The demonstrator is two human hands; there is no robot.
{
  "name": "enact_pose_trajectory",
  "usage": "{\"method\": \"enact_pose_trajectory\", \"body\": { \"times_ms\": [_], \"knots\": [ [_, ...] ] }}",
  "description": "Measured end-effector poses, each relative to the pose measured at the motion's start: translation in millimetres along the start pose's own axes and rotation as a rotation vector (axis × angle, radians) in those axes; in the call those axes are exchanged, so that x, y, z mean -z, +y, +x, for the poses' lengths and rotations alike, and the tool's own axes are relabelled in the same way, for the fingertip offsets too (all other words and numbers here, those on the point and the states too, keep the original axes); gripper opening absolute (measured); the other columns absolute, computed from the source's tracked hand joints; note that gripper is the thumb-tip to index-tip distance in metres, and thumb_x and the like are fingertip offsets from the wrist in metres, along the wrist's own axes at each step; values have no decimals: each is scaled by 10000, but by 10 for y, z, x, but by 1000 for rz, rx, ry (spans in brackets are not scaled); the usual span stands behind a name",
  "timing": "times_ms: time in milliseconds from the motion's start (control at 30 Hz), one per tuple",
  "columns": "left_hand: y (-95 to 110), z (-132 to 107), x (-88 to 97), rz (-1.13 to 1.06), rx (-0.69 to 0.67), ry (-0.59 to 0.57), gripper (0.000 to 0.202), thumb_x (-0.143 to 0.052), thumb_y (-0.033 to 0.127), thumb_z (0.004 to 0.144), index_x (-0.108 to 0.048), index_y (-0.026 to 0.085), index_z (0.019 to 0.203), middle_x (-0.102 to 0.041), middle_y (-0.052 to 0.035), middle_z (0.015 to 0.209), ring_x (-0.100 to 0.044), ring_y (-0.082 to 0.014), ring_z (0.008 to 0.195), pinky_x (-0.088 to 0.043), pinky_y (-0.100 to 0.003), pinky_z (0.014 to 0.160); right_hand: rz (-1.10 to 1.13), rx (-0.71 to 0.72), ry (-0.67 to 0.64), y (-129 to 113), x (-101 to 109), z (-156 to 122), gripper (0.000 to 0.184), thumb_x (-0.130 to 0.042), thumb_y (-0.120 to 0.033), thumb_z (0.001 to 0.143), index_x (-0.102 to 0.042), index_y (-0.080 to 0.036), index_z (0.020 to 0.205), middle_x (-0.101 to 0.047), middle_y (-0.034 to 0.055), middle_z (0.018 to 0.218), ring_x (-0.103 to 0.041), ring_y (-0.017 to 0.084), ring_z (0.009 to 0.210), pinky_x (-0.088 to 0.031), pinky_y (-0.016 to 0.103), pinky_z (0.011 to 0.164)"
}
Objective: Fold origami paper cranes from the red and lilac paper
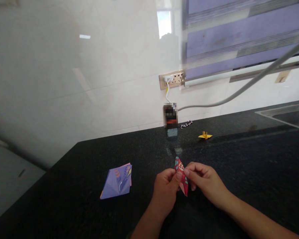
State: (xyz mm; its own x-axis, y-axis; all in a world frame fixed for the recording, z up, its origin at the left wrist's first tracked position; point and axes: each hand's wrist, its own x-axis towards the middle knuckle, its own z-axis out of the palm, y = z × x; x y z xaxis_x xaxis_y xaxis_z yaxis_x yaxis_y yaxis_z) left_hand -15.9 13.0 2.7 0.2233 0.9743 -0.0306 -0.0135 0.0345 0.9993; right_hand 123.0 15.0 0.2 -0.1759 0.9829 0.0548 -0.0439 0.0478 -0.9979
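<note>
A small folded piece of red patterned paper [180, 172] stands upright between my two hands, just above the black counter [239, 166]. My left hand [165, 191] pinches its left side with thumb and fingers closed. From the right, my right hand [205, 182] pinches the same paper, fingertips pressed on its upper part. The paper's lower point shows between the hands.
A purple folded paper shape [118, 182] lies on the counter to the left of my hands. A small yellow paper crane [205, 135] sits farther back, near a dark device [170, 119] plugged into a wall socket [171, 79]. A sink edge [284, 114] is at far right.
</note>
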Motion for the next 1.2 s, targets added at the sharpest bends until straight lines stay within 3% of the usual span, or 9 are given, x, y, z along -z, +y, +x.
{"method": "enact_pose_trajectory", "body": {
  "times_ms": [167,500,733,867,967,1200],
  "knots": [
    [3,4,-7,-130,10,13,205,-615,315,678,-602,115,724,-634,-41,625,-569,-143,565,-431,-247,557,36,-13,25,12,19,26,230,-549,-361,744,-570,-152,650,-522,-28,496,-430,68,425,-348,198,438],
    [-68,10,-19,-61,14,83,206,-621,319,668,-624,114,683,-645,-47,609,-582,-152,572,-439,-245,560,38,16,68,79,12,48,209,-618,-360,677,-528,-179,732,-536,-27,596,-489,92,511,-403,218,492],
    [-36,14,-20,-121,11,41,183,-605,283,687,-615,110,745,-638,-43,625,-574,-137,573,-428,-232,560,39,28,59,81,25,66,212,-641,-344,659,-539,-180,744,-529,-36,567,-476,90,492,-380,215,479],
    [-5,9,-38,-231,-3,55,321,-638,239,658,-465,166,919,-611,15,563,-576,-134,504,-432,-230,514,56,20,-7,61,60,70,214,-632,-353,674,-546,-172,750,-557,-19,616,-489,94,518,-395,220,497],
    [4,1,-35,-266,-38,13,355,-627,236,668,-387,201,927,-595,45,545,-567,-127,470,-428,-222,486,100,1,-75,60,92,70,210,-618,-351,695,-550,-168,769,-579,-5,660,-500,90,524,-411,224,509],
    [2,7,-15,-272,25,-23,253,-641,237,650,-481,152,827,-582,28,540,-548,-109,447,-417,-211,454,139,67,-197,34,158,73,152,-612,-311,713,-573,-165,733,-550,5,766,-513,89,587,-428,230,543]
  ]
}}
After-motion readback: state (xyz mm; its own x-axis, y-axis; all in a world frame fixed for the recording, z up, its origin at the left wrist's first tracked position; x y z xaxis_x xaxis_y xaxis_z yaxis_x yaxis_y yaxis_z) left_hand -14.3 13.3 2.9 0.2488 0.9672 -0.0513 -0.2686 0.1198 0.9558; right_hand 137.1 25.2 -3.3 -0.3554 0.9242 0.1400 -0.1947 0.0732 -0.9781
